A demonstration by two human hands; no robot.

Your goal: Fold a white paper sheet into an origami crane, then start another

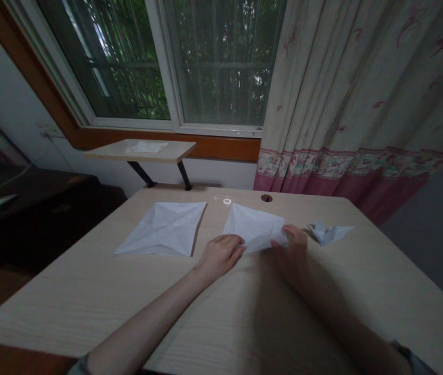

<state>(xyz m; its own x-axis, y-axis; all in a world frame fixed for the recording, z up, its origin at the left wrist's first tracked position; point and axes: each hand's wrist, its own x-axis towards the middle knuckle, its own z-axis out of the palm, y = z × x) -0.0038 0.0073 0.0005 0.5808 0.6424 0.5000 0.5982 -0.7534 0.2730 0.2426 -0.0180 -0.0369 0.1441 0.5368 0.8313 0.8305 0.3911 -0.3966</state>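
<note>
A creased white sheet of paper (258, 224) lies on the desk between my two hands. My left hand (225, 252) holds its near left edge, thumb and fingers closed on it. At the right edge, my right hand (294, 250) pinches the same sheet between thumb and fingers, and the right side looks slightly raised. Another creased white sheet (164, 229) lies flat to the left, apart from my left hand. Just right of my right hand sits a small folded paper figure (327, 233) with pointed ends.
The pale wooden desk (127, 307) has a round cable hole (266, 198) near its back edge. A small raised shelf (108, 150) at the back left bears more white paper (149, 147). Behind are a window and a flowered curtain (323, 104).
</note>
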